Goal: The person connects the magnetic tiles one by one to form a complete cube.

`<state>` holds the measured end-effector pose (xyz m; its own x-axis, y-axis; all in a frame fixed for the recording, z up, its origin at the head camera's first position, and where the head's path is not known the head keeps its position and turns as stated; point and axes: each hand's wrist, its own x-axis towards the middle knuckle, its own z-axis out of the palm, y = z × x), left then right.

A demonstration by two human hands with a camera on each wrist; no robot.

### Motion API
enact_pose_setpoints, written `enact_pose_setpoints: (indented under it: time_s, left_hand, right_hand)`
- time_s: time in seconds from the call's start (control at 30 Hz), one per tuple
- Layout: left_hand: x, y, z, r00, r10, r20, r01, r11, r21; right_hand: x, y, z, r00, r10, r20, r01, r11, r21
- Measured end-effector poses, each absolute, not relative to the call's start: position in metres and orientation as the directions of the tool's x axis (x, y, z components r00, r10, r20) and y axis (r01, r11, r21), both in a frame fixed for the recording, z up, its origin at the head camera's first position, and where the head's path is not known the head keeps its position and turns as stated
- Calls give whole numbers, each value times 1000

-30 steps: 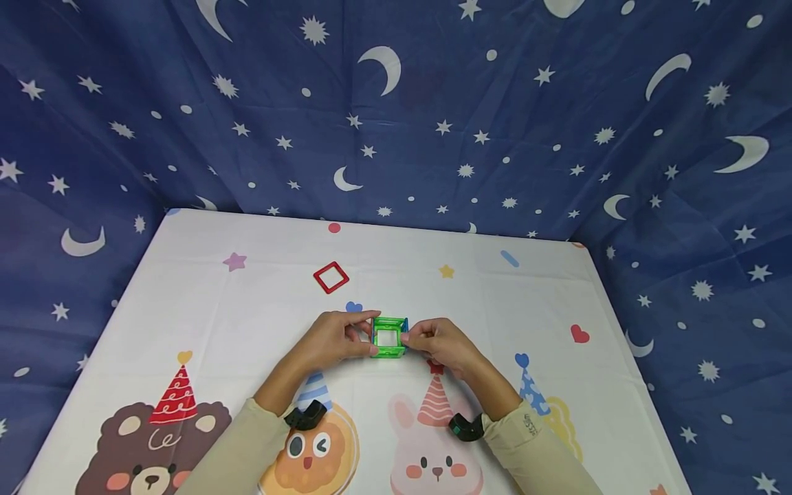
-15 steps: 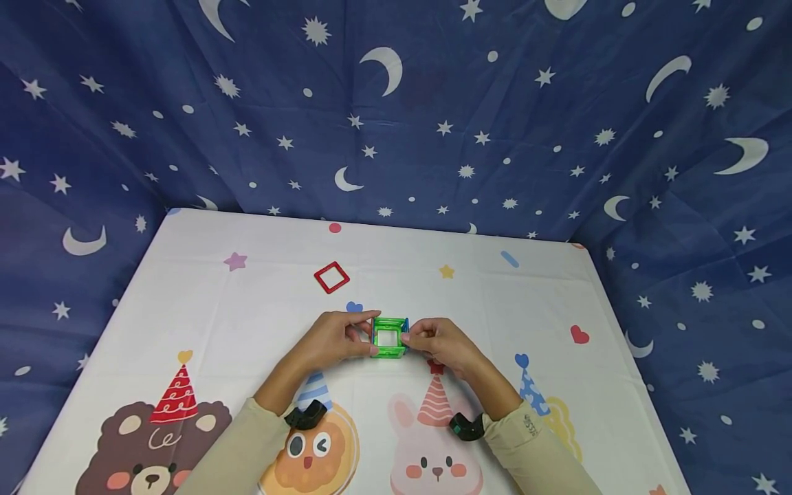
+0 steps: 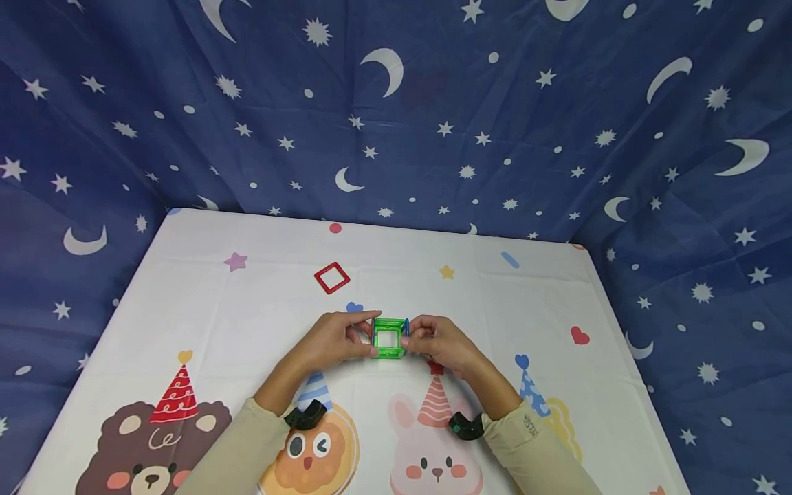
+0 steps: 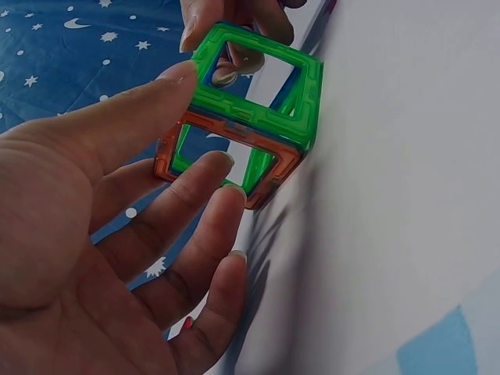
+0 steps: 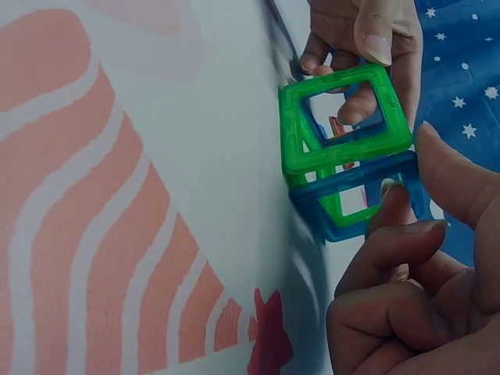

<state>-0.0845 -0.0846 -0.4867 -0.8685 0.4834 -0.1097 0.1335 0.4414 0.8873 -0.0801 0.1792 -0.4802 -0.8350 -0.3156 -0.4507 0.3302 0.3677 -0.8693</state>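
An open-framed cube of magnetic tiles [image 3: 390, 353] stands near the middle of the table, between both hands. Its front is a green square frame, and more green shows inside. My left hand [image 3: 337, 337] grips the left side between thumb and forefinger, while its other fingers bend beside an orange tile [image 4: 285, 162]. On the opposite side, my right hand [image 3: 442, 344] pinches a blue tile [image 5: 336, 182], the thumb at its near edge and a fingertip against its face. The cube's underside is hidden. Behind it, a red square magnetic tile [image 3: 339, 287] lies flat, apart from the cube.
A white tablecloth [image 3: 507, 309] printed with cartoon animals, party hats and small shapes covers the table. Dark blue cloth [image 3: 427, 89] with moons and stars hangs at the back and both sides. Black wrist straps [image 3: 306, 416] sit over the beige sleeves [image 3: 244, 440].
The right hand's fingers have shifted slightly upward along the blue tile. The left hand, the cube and the red tile stay in place.
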Motion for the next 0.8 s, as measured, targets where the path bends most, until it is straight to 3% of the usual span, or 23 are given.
enact_pose_setpoints:
  time_s: [0.8]
  left_hand:
    - [-86, -87, -487, -862, 497, -105, 159, 460, 873]
  right_hand:
    - [-90, 177, -475, -811, -342, -475, 316, 428, -847]
